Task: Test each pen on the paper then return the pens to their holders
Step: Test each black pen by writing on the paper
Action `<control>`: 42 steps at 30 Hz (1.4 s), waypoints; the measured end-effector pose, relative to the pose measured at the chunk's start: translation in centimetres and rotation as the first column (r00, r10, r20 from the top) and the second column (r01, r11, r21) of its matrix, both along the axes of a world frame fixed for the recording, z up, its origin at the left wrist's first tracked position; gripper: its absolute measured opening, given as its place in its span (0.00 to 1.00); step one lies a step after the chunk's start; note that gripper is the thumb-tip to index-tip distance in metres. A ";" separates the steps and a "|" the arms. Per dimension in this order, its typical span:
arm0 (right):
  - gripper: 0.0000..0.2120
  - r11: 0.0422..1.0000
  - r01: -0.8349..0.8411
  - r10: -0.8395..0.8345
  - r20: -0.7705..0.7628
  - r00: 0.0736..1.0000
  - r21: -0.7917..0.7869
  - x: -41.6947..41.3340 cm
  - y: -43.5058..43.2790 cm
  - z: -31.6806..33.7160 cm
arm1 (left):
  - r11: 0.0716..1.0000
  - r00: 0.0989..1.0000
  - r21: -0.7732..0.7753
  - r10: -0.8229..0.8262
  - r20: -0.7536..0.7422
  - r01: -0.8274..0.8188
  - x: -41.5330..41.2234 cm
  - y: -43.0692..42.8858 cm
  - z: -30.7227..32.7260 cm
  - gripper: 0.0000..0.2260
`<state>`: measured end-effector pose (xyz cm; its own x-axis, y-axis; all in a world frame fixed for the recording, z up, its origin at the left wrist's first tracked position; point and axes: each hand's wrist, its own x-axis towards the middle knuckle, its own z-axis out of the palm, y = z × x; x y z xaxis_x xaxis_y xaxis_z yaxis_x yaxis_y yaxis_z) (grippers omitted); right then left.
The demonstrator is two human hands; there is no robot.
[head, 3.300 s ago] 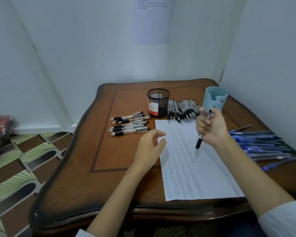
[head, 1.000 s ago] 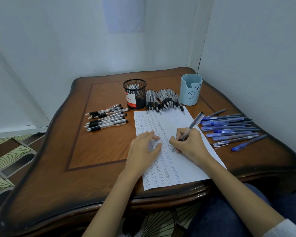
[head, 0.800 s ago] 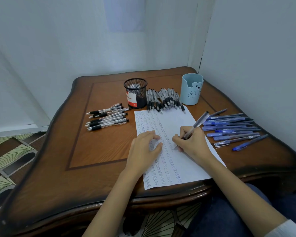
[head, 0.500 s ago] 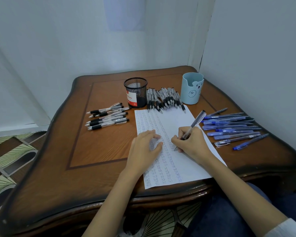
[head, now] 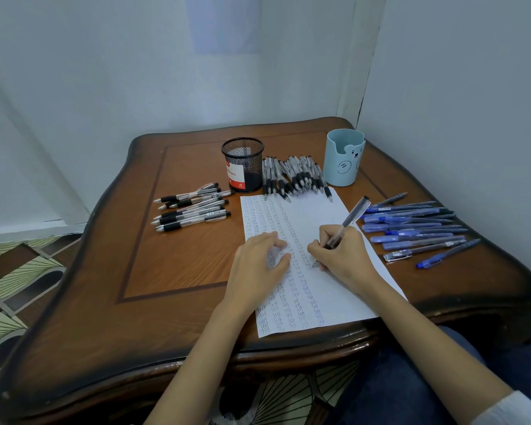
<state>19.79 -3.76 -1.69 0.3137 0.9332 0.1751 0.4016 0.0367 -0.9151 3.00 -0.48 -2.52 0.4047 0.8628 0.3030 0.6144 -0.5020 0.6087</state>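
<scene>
Pen still tip-down on paper

A brown wooden table stands on patterned floor tiles.

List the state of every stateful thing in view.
mesh holder: upright, no pens sticking out
blue holder: upright, no pens sticking out
paper: flat, partly written over
pen: tip on paper
right hand: holds pen
left hand: rests on paper

Rows of marks on paper: unreadably small.
</scene>
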 end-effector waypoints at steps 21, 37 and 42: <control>0.14 0.998 -0.047 0.021 -0.440 0.898 -0.049 -0.7 -0.4 1.6 | 0.995 0.970 -0.054 0.095 0.224 -0.085 -1.0 -0.4 1.1 0.09; 0.11 0.982 0.053 -0.126 -0.423 0.897 -0.181 0.6 3.8 2.7 | 0.993 0.998 -0.103 0.061 0.028 -0.058 -1.9 4.6 1.4 0.11; 0.04 0.992 0.098 -0.107 -0.111 0.988 -0.083 1.6 7.5 4.4 | 0.997 0.990 -0.064 -0.044 -0.135 0.035 -3.4 7.1 1.2 0.12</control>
<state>21.34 3.75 2.75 0.4220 0.9046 0.0610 0.2915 -0.0717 -0.9539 -0.42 6.67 -1.35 0.4725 0.8607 0.1894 0.6741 -0.4915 0.5514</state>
